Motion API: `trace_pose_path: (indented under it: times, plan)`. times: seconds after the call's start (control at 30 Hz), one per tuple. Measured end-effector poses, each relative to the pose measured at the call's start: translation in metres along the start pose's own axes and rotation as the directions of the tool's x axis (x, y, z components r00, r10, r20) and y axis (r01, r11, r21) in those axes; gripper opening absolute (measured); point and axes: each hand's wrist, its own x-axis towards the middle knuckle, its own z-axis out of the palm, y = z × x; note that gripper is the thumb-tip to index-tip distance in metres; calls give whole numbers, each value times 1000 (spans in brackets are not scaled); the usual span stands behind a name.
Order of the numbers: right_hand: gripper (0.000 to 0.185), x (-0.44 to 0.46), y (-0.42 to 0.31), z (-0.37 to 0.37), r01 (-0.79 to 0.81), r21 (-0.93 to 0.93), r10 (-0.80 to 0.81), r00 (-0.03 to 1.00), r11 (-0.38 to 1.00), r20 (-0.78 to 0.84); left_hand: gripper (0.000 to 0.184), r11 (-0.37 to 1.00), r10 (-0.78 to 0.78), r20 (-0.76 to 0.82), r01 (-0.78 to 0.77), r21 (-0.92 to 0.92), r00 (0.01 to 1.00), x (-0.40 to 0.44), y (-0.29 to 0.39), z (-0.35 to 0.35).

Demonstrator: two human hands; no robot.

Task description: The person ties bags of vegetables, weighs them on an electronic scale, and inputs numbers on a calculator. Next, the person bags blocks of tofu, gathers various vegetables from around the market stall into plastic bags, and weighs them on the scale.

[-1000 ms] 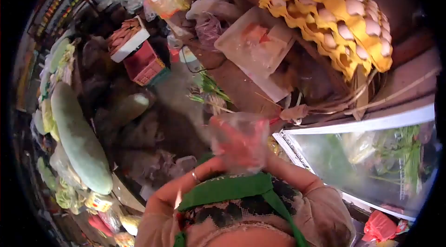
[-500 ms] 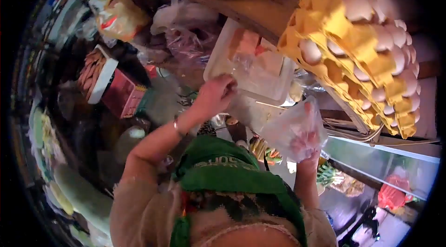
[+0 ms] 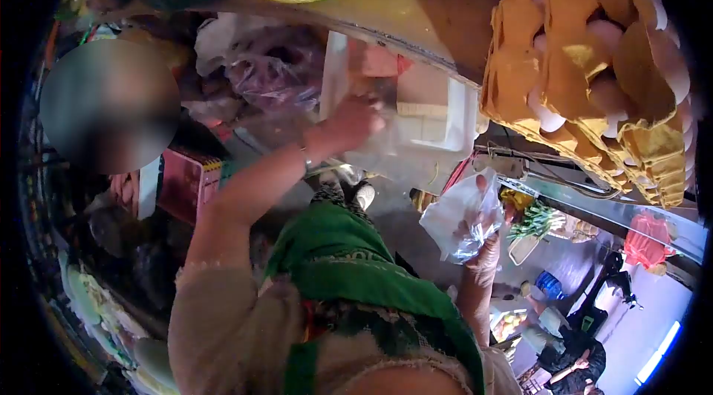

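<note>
Bag (image 3: 460, 217) now in R, hands (image 3: 486, 257) well apart.

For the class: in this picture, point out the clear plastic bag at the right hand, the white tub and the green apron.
clear plastic bag (image 3: 460, 220): head view, middle of its side
white tub (image 3: 467, 112): head view, its rim
green apron (image 3: 356, 270): head view, its cloth front

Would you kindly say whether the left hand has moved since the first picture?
Yes: the left hand has moved forward to the white tray, overlapping it in view.
</note>
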Motion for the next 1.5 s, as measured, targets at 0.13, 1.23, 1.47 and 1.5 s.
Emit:
trace_pose_path:
  times: [0.13,1.23,1.47,1.5]
  plan:
    - [99,3,1,12,51,-141,-78,978,989,-194,22,988,-117,-53,122,98,992,-34,0,-5]
    - [41,284,41,11,127,-983,-539,823,-133,179,52,971,-150,-97,128,-203,984,-76,9,-19]
    - [44,297,54,2,-23,-922,-478,860,-387,180,24,998,-66,-142,68,5,988,-72,-6,22]
    - [44,292,58,4,-35,-923,-488,856,-384,171,24,999,-53,-141,54,4,989,-72,-7,23]
